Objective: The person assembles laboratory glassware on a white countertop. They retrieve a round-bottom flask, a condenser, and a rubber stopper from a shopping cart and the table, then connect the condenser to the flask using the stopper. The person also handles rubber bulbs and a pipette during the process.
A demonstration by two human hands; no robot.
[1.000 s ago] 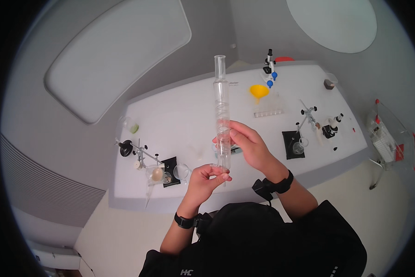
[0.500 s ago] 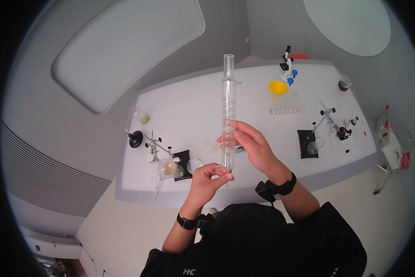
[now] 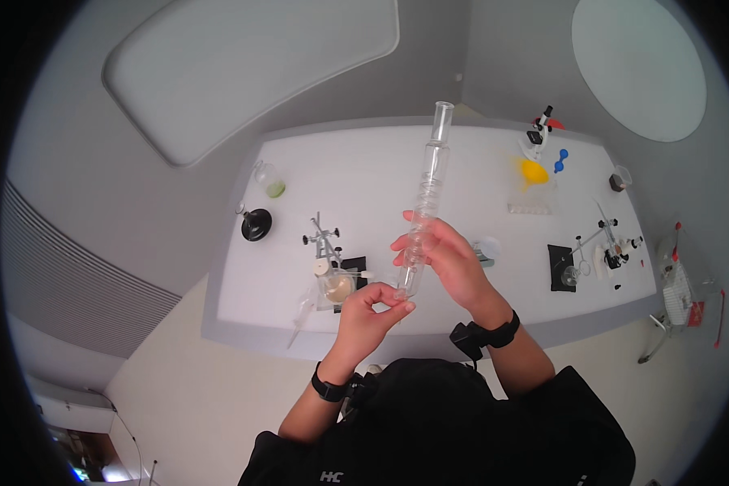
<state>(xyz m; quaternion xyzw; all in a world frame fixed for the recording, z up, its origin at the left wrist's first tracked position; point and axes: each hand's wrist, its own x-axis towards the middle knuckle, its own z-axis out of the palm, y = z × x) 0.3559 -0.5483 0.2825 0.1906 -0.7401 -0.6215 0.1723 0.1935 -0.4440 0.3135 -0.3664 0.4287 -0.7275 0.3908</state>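
Observation:
A clear glass condenser, with a coiled middle and a narrower open neck, is held up over the front half of the white table. It slants, its upper end leaning away and to the right. My left hand pinches its lower end between thumb and fingers. Higher up, my right hand wraps round the coiled part, fingertips showing on the left side through and past the glass. The narrow tip at the bottom is mostly hidden by my left fingers.
Left of my hands stand a metal clamp stand and a beaker with beige contents. Farther off lie a black round-based thing and a flask with green liquid. To the right are a yellow funnel, microscope and second stand.
The condenser has tilted, its top swinging to the right. Both hands keep their hold. The view has turned, so most things on the table sit farther right in the picture.

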